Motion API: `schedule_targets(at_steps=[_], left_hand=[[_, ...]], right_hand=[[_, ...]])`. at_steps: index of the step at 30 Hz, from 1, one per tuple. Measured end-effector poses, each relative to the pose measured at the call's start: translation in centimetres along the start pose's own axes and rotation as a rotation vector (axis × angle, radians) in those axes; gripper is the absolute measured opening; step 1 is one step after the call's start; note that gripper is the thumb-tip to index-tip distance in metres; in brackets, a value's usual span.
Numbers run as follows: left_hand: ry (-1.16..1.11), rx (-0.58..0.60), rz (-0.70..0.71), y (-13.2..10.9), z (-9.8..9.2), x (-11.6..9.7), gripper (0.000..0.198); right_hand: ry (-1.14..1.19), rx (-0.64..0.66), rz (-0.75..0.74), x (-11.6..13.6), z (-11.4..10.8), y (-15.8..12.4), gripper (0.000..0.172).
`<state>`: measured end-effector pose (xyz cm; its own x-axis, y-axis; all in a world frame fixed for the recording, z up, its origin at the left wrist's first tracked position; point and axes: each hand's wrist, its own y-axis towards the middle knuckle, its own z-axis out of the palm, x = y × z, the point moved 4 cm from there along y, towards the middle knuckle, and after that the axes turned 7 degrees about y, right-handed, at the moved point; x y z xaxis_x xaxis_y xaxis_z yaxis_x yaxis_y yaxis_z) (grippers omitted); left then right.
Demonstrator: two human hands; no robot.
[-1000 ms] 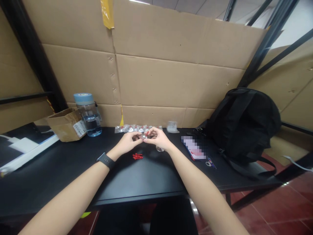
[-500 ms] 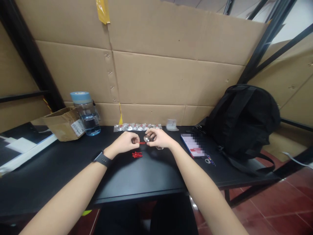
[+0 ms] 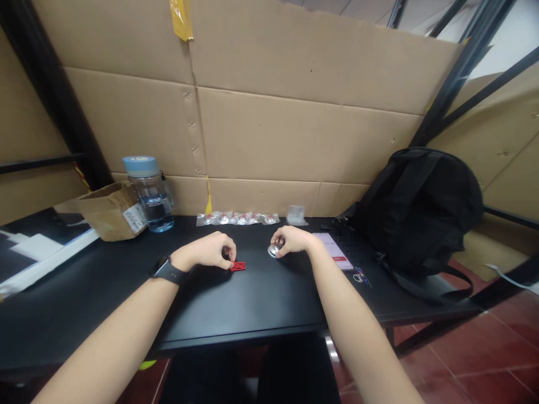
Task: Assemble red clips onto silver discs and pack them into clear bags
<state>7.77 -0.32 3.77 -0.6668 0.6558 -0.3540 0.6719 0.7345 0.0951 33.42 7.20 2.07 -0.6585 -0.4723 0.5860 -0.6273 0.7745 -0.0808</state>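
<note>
My left hand, with a dark watch on its wrist, reaches down to a small bunch of red cords. Its thumb and forefinger are pinched together at the left end of the bunch; the hand hides what lies between them. To the right, my right hand curls its fingers over a shiny round silver metal piece at the black tabletop. Those fingers cover part of the metal, so I cannot tell whether it is one piece or two stacked.
Behind my hands lies a row of clear packets beside another plastic packet. A phone and a black backpack are at the right. At the left stand a water bottle and a cardboard box.
My hands have moved apart. The left, which pinched a red cord near the metal piece, has come down to the red bunch; the right has lowered its metal piece rightward to the table.
</note>
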Motion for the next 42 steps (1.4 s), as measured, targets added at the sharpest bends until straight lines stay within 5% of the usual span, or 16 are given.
schedule_targets(at_steps=[10, 13, 17, 27, 33, 42], left_hand=[[0.076, -0.102, -0.058, 0.3, -0.1, 0.9, 0.026], [0.094, -0.106, -0.063, 0.4, -0.1, 0.8, 0.024], [0.114, -0.116, -0.052, 0.5, -0.1, 0.6, 0.024], [0.118, -0.085, -0.038, 0.5, 0.1, 0.3, 0.023], [0.112, -0.079, -0.023, 0.6, 0.3, 0.3, 0.022], [0.072, -0.108, -0.033, 0.6, 0.5, 0.6, 0.023]], right_hand=[[0.091, 0.008, -0.007, -1.0, 0.6, 0.7, 0.054], [-0.011, -0.170, -0.021, -1.2, 0.5, 1.3, 0.037], [-0.249, -0.417, 0.101, -2.0, 0.4, 2.6, 0.045], [-0.330, -0.350, 0.259, -2.3, -0.6, 2.4, 0.039], [-0.320, -0.459, 0.192, -2.3, -0.4, 1.7, 0.041], [0.037, -0.510, -0.031, -1.8, 1.0, 3.3, 0.009]])
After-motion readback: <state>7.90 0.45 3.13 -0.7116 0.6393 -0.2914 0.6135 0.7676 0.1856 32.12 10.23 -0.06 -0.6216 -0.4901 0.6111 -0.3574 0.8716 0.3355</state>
